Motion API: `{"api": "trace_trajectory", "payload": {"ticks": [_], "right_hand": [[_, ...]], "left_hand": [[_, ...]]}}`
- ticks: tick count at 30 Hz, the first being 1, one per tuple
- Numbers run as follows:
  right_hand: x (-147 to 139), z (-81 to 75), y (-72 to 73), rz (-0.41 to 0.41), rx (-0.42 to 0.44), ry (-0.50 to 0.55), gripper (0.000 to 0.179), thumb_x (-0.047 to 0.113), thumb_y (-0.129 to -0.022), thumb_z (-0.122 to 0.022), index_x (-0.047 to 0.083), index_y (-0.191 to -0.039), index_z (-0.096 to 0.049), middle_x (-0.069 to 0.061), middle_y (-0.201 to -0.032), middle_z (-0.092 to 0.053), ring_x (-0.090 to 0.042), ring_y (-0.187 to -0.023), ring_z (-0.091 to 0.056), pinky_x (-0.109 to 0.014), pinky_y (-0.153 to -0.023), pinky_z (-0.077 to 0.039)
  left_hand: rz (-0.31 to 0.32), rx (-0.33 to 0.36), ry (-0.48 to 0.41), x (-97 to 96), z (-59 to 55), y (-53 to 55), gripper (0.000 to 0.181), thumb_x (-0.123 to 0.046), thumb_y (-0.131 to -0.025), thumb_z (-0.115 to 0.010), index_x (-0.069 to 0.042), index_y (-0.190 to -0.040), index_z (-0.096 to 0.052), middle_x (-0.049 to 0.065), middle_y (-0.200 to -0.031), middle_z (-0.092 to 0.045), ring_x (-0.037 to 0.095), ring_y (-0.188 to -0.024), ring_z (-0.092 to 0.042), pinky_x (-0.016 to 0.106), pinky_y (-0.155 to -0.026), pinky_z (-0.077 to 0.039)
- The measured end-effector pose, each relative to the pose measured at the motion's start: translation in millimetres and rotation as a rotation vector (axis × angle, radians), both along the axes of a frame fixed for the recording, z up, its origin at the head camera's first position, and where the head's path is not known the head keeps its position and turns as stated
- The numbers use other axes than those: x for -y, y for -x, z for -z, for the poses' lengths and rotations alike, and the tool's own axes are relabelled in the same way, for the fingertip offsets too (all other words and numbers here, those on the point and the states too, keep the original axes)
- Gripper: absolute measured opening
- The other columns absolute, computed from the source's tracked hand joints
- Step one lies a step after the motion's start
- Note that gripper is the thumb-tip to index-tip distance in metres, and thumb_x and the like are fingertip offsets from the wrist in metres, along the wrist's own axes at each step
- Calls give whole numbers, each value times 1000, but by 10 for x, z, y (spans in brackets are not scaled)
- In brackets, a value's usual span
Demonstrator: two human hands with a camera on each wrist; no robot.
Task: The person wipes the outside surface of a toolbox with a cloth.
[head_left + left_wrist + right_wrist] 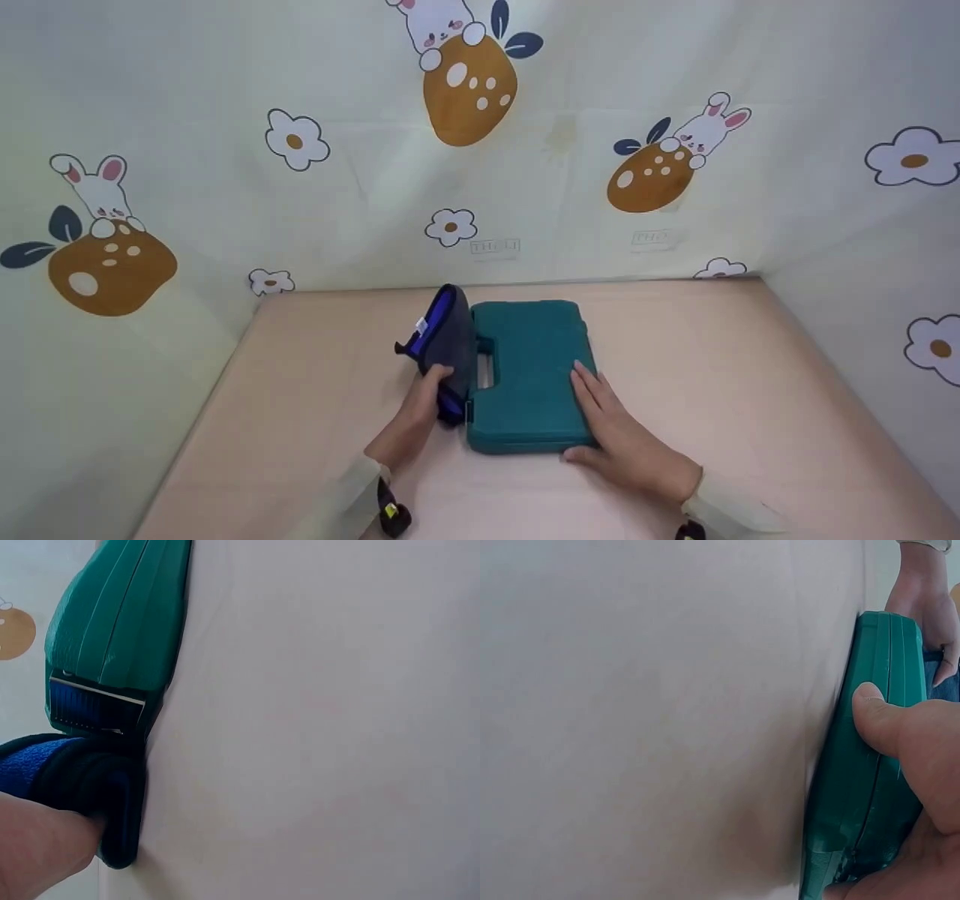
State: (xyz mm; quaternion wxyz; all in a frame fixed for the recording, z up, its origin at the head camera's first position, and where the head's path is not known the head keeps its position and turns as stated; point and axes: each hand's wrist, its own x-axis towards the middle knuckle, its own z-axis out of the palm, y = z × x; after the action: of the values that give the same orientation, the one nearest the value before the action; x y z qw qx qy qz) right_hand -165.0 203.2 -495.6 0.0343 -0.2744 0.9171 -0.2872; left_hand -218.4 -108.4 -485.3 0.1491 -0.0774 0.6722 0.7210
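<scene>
A teal-green plastic carrying case [536,360] lies flat on the table, its handle side facing left. Against that handle edge stands a folded dark blue padded fabric piece [454,337] with a bright blue lining and a small white tag. My left hand [416,409] pinches the fabric piece near its lower end, thumb on the outer face, other fingers hidden behind it. My right hand [622,435] rests at the case's near right corner, straight fingers over its right edge. In the right wrist view the thumb [877,716] presses the case's side wall.
The table [315,375] has a pale pinkish cover. Behind and beside it hang pale cloth walls [360,202] printed with rabbits, fruit and flowers. A black strap [391,510] sits on the left wrist.
</scene>
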Motion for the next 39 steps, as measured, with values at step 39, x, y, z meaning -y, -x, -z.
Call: {"api": "trace_trajectory", "payload": {"ticks": [39], "right_hand": [[19, -83, -29, 16, 36, -28, 108, 41, -93, -74, 5, -163, -1, -12, -169, 4, -45, -150, 3, -58, -115, -19]], "left_hand": [[65, -60, 168, 29, -39, -496, 84, -35, -98, -51, 10, -156, -12, 26, -158, -24, 39, -143, -25, 56, -117, -17]]}}
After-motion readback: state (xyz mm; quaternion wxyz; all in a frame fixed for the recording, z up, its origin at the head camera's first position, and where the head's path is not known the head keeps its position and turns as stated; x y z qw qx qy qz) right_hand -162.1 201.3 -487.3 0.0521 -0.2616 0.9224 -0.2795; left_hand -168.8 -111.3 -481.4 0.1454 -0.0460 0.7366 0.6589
